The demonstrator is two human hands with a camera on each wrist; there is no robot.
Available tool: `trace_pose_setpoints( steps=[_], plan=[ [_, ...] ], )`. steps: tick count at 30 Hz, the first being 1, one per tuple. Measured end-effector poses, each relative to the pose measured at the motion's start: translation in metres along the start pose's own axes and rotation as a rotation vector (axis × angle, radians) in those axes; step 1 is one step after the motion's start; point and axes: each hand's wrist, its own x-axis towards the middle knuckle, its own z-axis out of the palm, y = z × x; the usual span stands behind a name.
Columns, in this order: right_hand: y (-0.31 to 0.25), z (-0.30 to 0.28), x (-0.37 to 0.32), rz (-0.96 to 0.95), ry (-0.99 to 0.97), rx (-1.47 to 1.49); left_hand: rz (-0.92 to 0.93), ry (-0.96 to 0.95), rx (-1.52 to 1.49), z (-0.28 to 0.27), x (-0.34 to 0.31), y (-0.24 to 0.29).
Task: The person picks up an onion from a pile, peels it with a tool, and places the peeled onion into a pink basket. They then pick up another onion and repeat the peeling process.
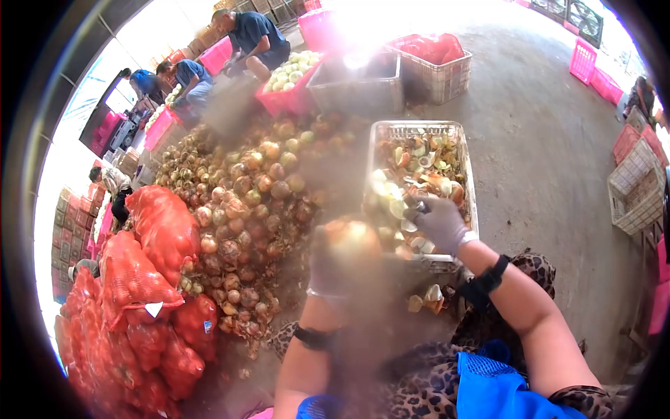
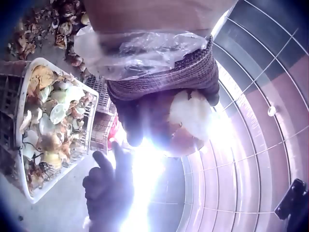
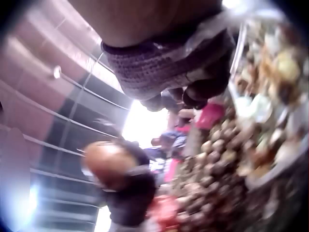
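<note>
In the head view the gloved left hand [image 1: 326, 269] holds up a brown onion [image 1: 354, 241]. The left wrist view shows that hand [image 2: 159, 82] curled round the onion [image 2: 190, 116], whose side has a pale patch. The right hand [image 1: 440, 223], gloved too, is over a white crate [image 1: 472, 188] of onion skins and pale pieces [image 1: 419, 157]. Its fingers look loosely bent and spread in the left wrist view [image 2: 110, 186]; nothing is clearly seen in them. In the right wrist view the right hand's [image 3: 169, 72] fingertips are partly hidden, and the left hand [image 3: 133, 195] grips the onion [image 3: 108, 162].
A large heap of onions [image 1: 258, 181] lies left of the crate, with full red mesh sacks [image 1: 146, 335] beyond it. Farther off are a grey crate [image 1: 356, 91], a pink crate of pale onions [image 1: 283, 101] and several seated people. Loose skins [image 1: 433, 297] lie near the knees.
</note>
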Motion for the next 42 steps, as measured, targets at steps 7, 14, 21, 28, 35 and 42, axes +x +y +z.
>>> trace_pose_setpoints(
  steps=[7,14,21,28,35,42],
  plan=[
    [-0.039,0.004,-0.054,-0.317,-0.040,0.276,0.033,-0.102,0.692,0.008,0.026,-0.003],
    [-0.039,-0.002,-0.050,-0.593,0.145,0.031,-0.104,-0.015,0.459,0.004,0.024,-0.016],
    [-0.031,-0.004,-0.050,-0.522,0.089,-0.241,-0.033,0.016,0.714,0.007,0.022,-0.021],
    [-0.026,0.001,-0.043,-0.586,0.061,-0.311,-0.019,0.126,0.897,0.003,0.020,-0.018],
    [-0.006,-0.011,-0.034,-0.546,-0.019,-0.418,-0.053,0.064,0.644,0.014,0.008,-0.011],
    [-0.019,-0.005,-0.045,-0.588,0.058,-0.453,-0.147,0.046,0.727,0.016,0.014,-0.017]
  ],
)
